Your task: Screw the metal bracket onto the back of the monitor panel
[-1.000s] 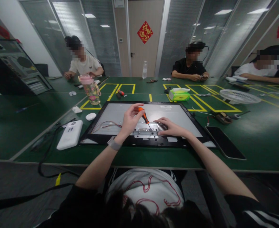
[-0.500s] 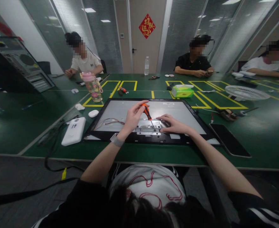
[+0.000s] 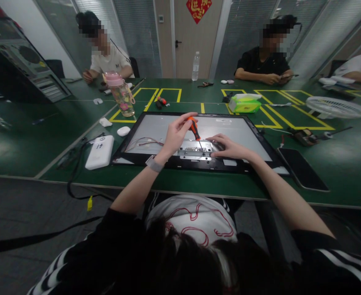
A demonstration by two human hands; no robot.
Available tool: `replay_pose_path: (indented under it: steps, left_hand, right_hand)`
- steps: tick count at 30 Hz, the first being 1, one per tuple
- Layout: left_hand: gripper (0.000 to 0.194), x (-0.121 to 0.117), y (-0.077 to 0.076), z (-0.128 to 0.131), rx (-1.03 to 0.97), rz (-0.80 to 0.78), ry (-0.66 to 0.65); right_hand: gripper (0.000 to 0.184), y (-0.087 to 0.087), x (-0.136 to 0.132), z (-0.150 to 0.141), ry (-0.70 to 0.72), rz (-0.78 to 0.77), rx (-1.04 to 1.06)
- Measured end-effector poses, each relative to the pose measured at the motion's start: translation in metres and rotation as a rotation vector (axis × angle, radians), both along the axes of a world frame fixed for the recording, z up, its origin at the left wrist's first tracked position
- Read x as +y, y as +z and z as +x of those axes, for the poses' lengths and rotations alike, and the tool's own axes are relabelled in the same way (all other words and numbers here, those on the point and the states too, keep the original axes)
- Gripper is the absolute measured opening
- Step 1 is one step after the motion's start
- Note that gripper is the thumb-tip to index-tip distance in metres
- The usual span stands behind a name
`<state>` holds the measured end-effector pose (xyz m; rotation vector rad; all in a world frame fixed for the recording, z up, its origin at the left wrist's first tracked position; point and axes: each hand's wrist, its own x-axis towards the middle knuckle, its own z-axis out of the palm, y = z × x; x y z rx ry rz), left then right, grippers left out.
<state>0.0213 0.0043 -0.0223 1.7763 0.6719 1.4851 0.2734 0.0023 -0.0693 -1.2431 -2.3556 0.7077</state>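
In the head view, my left hand is closed around the orange-and-black handle of a screwdriver. The screwdriver leans, its tip down at the right part of a silver metal bracket. My right hand spans the bracket's right end, thumb at the near side and fingers at the far side; the palm's underside is hidden. Beneath both hands lies a flat display panel with a grey back and black frame. Thin wires run across the panel left of the bracket.
A white power bank and a pink-lidded bottle stand left of the panel. To the right lies a black phone. Beyond are a green tissue pack, a white fan grille and a water bottle. Other people sit across the table.
The camera has tipped down, so the scene sits higher in view. Both hands keep their places, the screwdriver still at the bracket.
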Motion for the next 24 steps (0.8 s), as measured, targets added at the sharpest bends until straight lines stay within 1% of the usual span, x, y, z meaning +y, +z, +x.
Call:
replay_pose_path:
  steps: [4,12,16,20,22,24]
  left_hand:
    - [0.025,-0.0018,0.0013,-0.0001,0.006,-0.003,-0.008]
    - [0.026,0.0003,-0.0017,0.0,-0.04,0.001,-0.022]
    - [0.026,-0.0029,0.0014,-0.0004,-0.036,0.035,0.005]
    - [0.017,-0.0059,0.004,-0.0004,0.001,0.071,0.073]
    - [0.013,-0.0059,0.0035,0.0,0.011,0.072,0.079]
    - [0.016,-0.0054,0.0024,0.0004,0.015,0.07,0.071]
  right_hand:
    - [0.069,0.0015,-0.0017,-0.0005,0.007,-0.006,0.008]
    - [0.069,0.001,-0.0006,-0.0016,0.005,0.004,-0.012]
    - [0.069,0.0024,-0.0008,-0.0023,0.006,0.015,-0.022]
    - [0.068,0.0026,-0.0009,-0.0021,0.012,0.023,-0.027]
    - [0.067,0.0017,-0.0003,-0.0024,0.021,0.022,-0.026]
    - [0.068,0.002,0.0,-0.0031,0.022,0.024,-0.024]
